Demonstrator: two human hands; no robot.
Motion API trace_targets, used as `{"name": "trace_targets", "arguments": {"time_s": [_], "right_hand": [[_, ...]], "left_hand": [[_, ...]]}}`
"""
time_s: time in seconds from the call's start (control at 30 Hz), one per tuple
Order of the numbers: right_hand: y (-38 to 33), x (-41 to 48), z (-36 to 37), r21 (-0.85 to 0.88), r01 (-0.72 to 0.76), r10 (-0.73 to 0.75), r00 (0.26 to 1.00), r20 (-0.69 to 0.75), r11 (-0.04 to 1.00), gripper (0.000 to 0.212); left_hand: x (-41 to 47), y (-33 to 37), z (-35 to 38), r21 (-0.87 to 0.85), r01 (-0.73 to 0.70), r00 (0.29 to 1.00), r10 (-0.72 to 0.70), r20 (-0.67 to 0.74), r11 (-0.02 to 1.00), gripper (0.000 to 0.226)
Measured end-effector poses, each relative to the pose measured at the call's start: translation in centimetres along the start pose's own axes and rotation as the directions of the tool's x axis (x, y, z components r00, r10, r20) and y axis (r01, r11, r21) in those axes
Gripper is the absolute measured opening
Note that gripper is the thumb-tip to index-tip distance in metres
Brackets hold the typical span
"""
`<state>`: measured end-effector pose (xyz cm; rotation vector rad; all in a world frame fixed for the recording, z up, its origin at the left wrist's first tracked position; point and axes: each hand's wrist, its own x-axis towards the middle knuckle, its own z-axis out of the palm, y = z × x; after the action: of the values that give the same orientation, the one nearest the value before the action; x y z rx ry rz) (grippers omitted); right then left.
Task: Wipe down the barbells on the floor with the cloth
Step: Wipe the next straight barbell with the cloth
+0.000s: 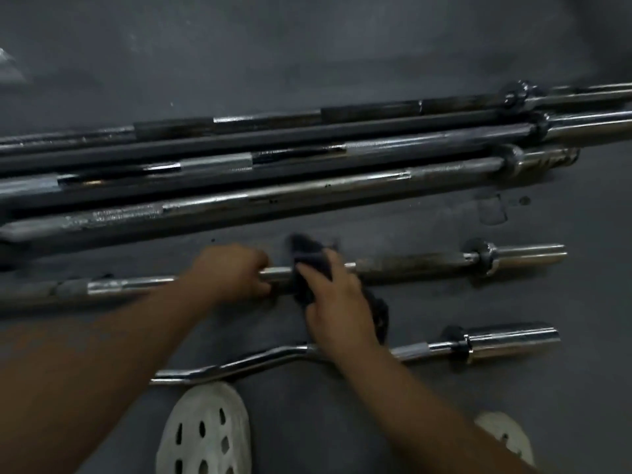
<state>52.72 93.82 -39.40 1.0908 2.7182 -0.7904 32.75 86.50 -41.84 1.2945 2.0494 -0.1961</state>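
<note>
A short straight barbell (410, 263) lies across the dark floor in the middle of the view. My left hand (232, 271) grips its shaft near the centre. Just to the right, my right hand (337, 295) holds a dark cloth (309, 256) wrapped over the same shaft; part of the cloth hangs down beside my wrist. A chrome curl bar (478, 343) with a wavy shaft lies nearer to me, partly hidden under my right forearm. Several long barbells (307, 159) lie side by side farther away.
The floor (307, 46) is dark grey rubber, open beyond the long bars. My two white perforated clogs (205, 432) show at the bottom edge, close to the curl bar. A small pale object (10, 68) sits at the far left.
</note>
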Motion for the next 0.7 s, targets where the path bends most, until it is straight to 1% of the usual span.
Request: {"name": "trace_targets", "arguments": {"time_s": [0.03, 0.07, 0.1, 0.13, 0.17, 0.2, 0.23, 0.27, 0.3, 0.33, 0.37, 0.4, 0.43, 0.47, 0.5, 0.53, 0.57, 0.6, 0.63, 0.67, 0.7], "right_hand": [[0.4, 0.2, -0.5, -0.013, 0.091, -0.091, 0.995, 0.035, 0.996, 0.067], [1.9, 0.6, -1.6, -0.03, 0.105, -0.105, 0.994, -0.007, 0.994, 0.067], [4.5, 0.9, -2.4, -0.051, 0.022, -0.027, 0.996, -0.084, 0.998, 0.069], [6.8, 0.9, -3.3, -0.056, -0.164, 0.152, 0.973, -0.172, 0.985, 0.072], [8.7, 0.6, -3.8, -0.022, -0.347, 0.331, 0.91, -0.25, 0.938, 0.075], [9.1, 0.3, -3.8, 0.009, -0.471, 0.455, 0.847, -0.275, 0.882, 0.076], [7.9, 0.1, -3.3, -0.005, -0.523, 0.504, 0.824, -0.26, 0.852, 0.075], [5.6, -0.2, -2.5, -0.024, -0.497, 0.478, 0.846, -0.237, 0.868, 0.073], [3.1, -0.3, -1.7, -0.039, -0.408, 0.391, 0.895, -0.215, 0.912, 0.07], [0.5, -0.3, -1.0, -0.058, -0.274, 0.261, 0.95, -0.171, 0.96, 0.068], [-1.3, -0.4, -0.3, -0.063, -0.139, 0.131, 0.986, -0.106, 0.988, 0.068], [-2.1, -0.6, 0.0, -0.053, -0.006, 0.004, 0.999, -0.033, 0.999, 0.069], [-1.6, -0.5, -0.4, -0.053, 0.1, -0.1, 0.995, 0.007, 0.994, 0.07], [0.0, -0.2, -1.1, -0.075, 0.147, -0.147, 0.989, 0.006, 0.986, 0.07], [2.4, -0.1, -1.7, -0.085, 0.117, -0.121, 0.992, -0.036, 0.989, 0.07], [5.2, 0.0, -2.4, -0.071, -0.018, 0.009, 0.992, -0.124, 0.997, 0.071], [7.7, 0.0, -3.3, -0.003, -0.207, 0.201, 0.953, -0.228, 0.978, 0.073], [8.8, -0.2, -3.9, 0.07, -0.367, 0.371, 0.882, -0.29, 0.928, 0.075], [8.3, -0.3, -3.7, 0.091, -0.473, 0.478, 0.828, -0.294, 0.876, 0.076], [6.3, -0.3, -3.0, 0.068, -0.476, 0.476, 0.839, -0.262, 0.877, 0.076], [3.7, -0.4, -2.0, 0.028, -0.367, 0.364, 0.905, -0.222, 0.93, 0.075]], "left_hand": [[-1.3, 0.5, 1.2, 0.089, -0.017, 0.979, 0.035, -0.202, 0.996, 0.038], [-2.7, 1.2, 2.3, 0.14, -0.024, 0.941, 0.069, -0.33, 0.99, 0.037], [-3.5, 1.8, 3.1, 0.136, -0.024, 0.912, 0.077, -0.403, 0.99, 0.039], [-3.2, 1.9, 3.4, 0.127, -0.004, 0.915, 0.055, -0.4, 0.992, 0.039], [-2.7, 1.7, 3.0, 0.118, 0.023, 0.938, 0.019, -0.345, 0.993, 0.037], [-2.0, 1.4, 2.4, 0.108, 0.04, 0.971, -0.013, -0.24, 0.993, 0.035], [-1.2, 1.1, 1.8, 0.077, 0.033, 0.993, -0.024, -0.117, 0.996, 0.035], [-0.4, 0.9, 1.3, 0.03, 0.006, 1.0, -0.006, 0.003, 1.0, 0.034], [0.2, 0.7, 0.7, -0.023, -0.008, 0.995, 0.011, 0.096, 1.0, 0.034], [0.5, 0.6, 0.3, -0.049, -0.005, 0.988, 0.012, 0.153, 0.999, 0.034], [0.6, 0.6, 0.0, -0.049, -0.003, 0.988, 0.01, 0.156, 0.999, 0.036], [0.4, 0.4, -0.1, -0.023, -0.006, 0.994, 0.008, 0.107, 1.0, 0.037], [-0.2, 0.3, 0.1, 0.004, -0.023, 1.0, 0.023, 0.011, 1.0, 0.037], [-0.9, 0.3, 0.6, 0.034, -0.053, 0.991, 0.057, -0.118, 0.998, 0.036], [-1.7, 0.2, 1.3, 0.062, -0.096, 0.964, 0.108, -0.243, 0.993, 0.035], [-2.4, 0.2, 2.0, 0.092, -0.141, 0.925, 0.165, -0.343, 0.986, 0.034], [-2.9, 0.2, 2.7, 0.115, -0.156, 0.899, 0.189, -0.395, 0.981, 0.033], [-2.9, 0.3, 3.0, 0.143, -0.135, 0.905, 0.181, -0.386, 0.98, 0.032], [-2.5, 0.5, 2.8, 0.145, -0.113, 0.932, 0.156, -0.329, 0.983, 0.032], [-1.7, 0.6, 2.1, 0.106, -0.103, 0.968, 0.124, -0.217, 0.989, 0.033], [-0.9, 0.6, 1.1, 0.018, -0.099, 0.994, 0.1, -0.054, 0.995, 0.035]]}}
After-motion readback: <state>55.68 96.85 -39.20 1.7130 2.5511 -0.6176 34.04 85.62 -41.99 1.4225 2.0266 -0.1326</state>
